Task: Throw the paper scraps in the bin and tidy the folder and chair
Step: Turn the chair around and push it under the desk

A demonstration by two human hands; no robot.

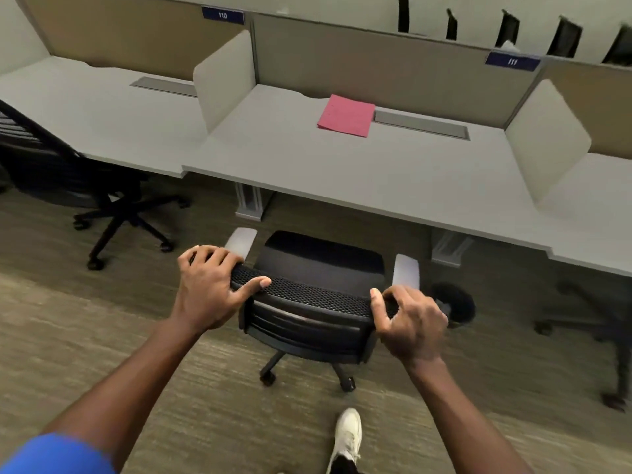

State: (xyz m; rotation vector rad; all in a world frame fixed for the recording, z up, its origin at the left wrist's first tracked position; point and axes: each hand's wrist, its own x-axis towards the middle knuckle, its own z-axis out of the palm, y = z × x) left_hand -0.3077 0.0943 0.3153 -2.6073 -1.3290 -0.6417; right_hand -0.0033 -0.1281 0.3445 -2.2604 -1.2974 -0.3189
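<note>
A black mesh office chair (318,295) with white armrests stands on the carpet just in front of the grey desk (376,179), its seat facing the desk. My left hand (208,289) grips the left end of the chair's top edge. My right hand (410,323) grips the right end of the same edge. A pink folder (346,115) lies flat and closed at the back middle of the desk, next to a grey cable slot (422,125). No paper scraps or bin show in this view.
White divider panels (224,77) (547,142) stand at both sides of the desk. A second black chair (61,172) sits at the left desk, another chair base (598,323) at the right. My white shoe (349,436) is on the carpet behind the chair.
</note>
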